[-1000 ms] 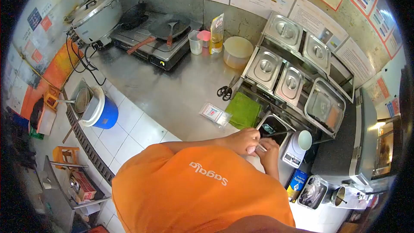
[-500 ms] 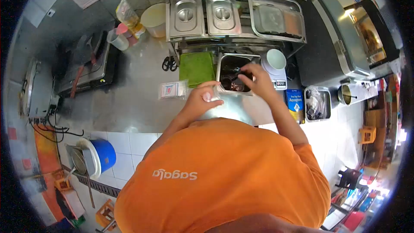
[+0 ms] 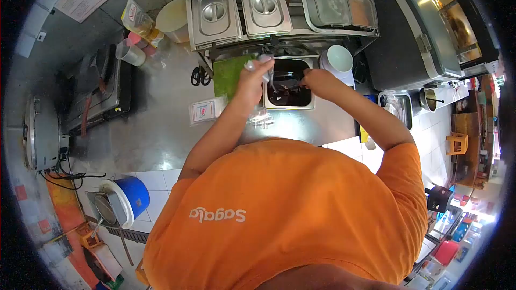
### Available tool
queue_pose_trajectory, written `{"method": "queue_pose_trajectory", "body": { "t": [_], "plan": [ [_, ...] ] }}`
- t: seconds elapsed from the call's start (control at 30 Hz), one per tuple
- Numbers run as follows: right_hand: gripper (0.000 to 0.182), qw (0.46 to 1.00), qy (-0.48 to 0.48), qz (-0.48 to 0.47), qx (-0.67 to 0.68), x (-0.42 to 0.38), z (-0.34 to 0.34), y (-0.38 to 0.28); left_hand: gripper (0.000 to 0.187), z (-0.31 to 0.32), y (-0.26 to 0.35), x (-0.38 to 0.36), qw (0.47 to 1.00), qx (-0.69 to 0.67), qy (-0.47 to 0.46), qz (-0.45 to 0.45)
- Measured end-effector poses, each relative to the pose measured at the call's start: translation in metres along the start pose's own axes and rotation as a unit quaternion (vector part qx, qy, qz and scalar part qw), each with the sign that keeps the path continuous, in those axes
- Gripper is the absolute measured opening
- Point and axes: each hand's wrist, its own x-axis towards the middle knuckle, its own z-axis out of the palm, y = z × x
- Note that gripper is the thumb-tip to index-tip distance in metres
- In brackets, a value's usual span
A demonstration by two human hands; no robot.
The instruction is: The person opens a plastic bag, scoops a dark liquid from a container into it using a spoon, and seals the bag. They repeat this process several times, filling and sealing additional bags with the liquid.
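At the left rim of the steel container [image 3: 289, 108], my left hand [image 3: 252, 79] pinches a small clear plastic bag [image 3: 266, 77]. Dark, glossy liquid [image 3: 290, 69] fills much of that container. My right hand [image 3: 318, 83] is closed over its right side, gripping what looks like a spoon [image 3: 293, 85] that reaches into the dark contents. Its handle is mostly hidden by the fingers. Behind my left hand lies a green cloth or mat [image 3: 228, 72], and a pack of clear plastic bags [image 3: 207, 110] rests on the counter to its left.
Lidded steel pans [image 3: 215, 19] stand on the rack behind. A white bowl [image 3: 339, 59] sits on a kitchen scale at the right. Black scissors [image 3: 200, 76], a plastic cup [image 3: 130, 52] and a stove [image 3: 102, 91] are on the left. A tray [image 3: 403, 108] of plastic bags is far right.
My left hand has moved up and forward with the plastic bag to the container's left rim. My right hand has lowered to the right side and grips the spoon. The camera view has shifted.
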Motion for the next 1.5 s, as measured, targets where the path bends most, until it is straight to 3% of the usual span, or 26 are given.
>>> {"method": "queue_pose_trajectory", "body": {
  "t": [0.03, 0.1, 0.17, 0.23, 0.3, 0.4, 0.53, 0.77, 0.83, 0.9, 0.97, 1.03, 1.07, 1.13, 1.17, 1.23, 1.37, 1.5],
  "plan": [
    [0.016, 0.999, 0.025, 0.023, 0.036, -0.005, 0.000, 0.000, 0.025, 0.008, 0.002, 0.001, 0.998, 0.048, 0.000, 0.046],
    [0.017, 0.999, 0.035, 0.038, -0.002, -0.014, 0.001, 0.003, 0.026, -0.001, -0.002, 0.013, 0.996, 0.083, -0.004, 0.045],
    [0.018, 0.996, 0.051, 0.053, -0.044, -0.018, -0.004, 0.004, 0.026, -0.010, 0.000, 0.020, 0.990, 0.136, 0.006, -0.022],
    [0.014, 0.994, 0.078, 0.074, 0.005, -0.024, -0.008, -0.004, 0.025, -0.017, -0.007, 0.022, 0.981, 0.178, 0.054, -0.049],
    [0.014, 0.994, 0.072, 0.081, -0.008, -0.025, -0.007, -0.005, 0.026, -0.023, -0.014, 0.016, 0.993, 0.093, -0.002, -0.073],
    [0.014, 0.993, 0.063, 0.086, -0.040, -0.021, -0.003, -0.006, 0.024, -0.013, -0.023, 0.015, 0.998, -0.006, -0.010, -0.062],
    [0.012, 0.988, 0.061, 0.098, -0.101, -0.020, -0.004, -0.005, 0.031, 0.004, -0.028, 0.020, 0.999, 0.023, 0.033, -0.023],
    [0.012, 0.994, 0.029, 0.082, -0.073, -0.045, 0.004, -0.002, 0.024, 0.041, -0.030, 0.016, 0.999, 0.023, -0.021, 0.034],
    [0.013, 0.997, 0.018, 0.079, -0.013, -0.052, 0.006, -0.004, 0.023, 0.046, -0.032, 0.015, 0.999, 0.021, -0.023, 0.029],
    [0.015, 0.995, 0.004, 0.098, 0.029, -0.058, 0.006, -0.006, 0.039, 0.051, -0.037, 0.018, 0.998, 0.025, -0.033, 0.043],
    [0.017, 0.990, -0.009, 0.119, 0.070, -0.064, 0.012, 0.001, 0.039, 0.053, -0.037, 0.016, 0.999, 0.016, -0.027, 0.040],
    [0.021, 0.966, -0.008, 0.139, 0.219, -0.066, 0.035, 0.013, 0.024, 0.053, -0.038, 0.016, 0.997, 0.007, -0.064, 0.043],
    [0.021, 0.966, -0.008, 0.138, 0.218, -0.064, 0.045, 0.015, 0.024, 0.055, -0.038, 0.015, 0.997, 0.007, -0.064, 0.044],
    [0.024, 0.919, 0.019, 0.144, 0.366, -0.061, 0.057, 0.015, 0.026, 0.060, -0.036, 0.013, 0.997, 0.000, -0.071, 0.042],
    [0.024, 0.920, 0.020, 0.143, 0.365, -0.058, 0.065, 0.013, 0.026, 0.062, -0.034, 0.012, 0.997, 0.000, -0.071, 0.043],
    [0.023, 0.870, 0.086, 0.158, 0.459, -0.051, 0.073, 0.001, 0.036, 0.064, -0.032, 0.010, 0.998, 0.005, -0.049, 0.033],
    [0.024, 0.851, 0.133, 0.165, 0.480, -0.052, 0.083, -0.008, 0.036, 0.056, -0.027, 0.010, 0.998, 0.015, -0.052, 0.035],
    [0.025, 0.839, 0.135, 0.185, 0.493, -0.070, 0.076, -0.021, 0.024, 0.042, -0.023, 0.016, 0.998, -0.020, -0.057, 0.005]
  ]
}}
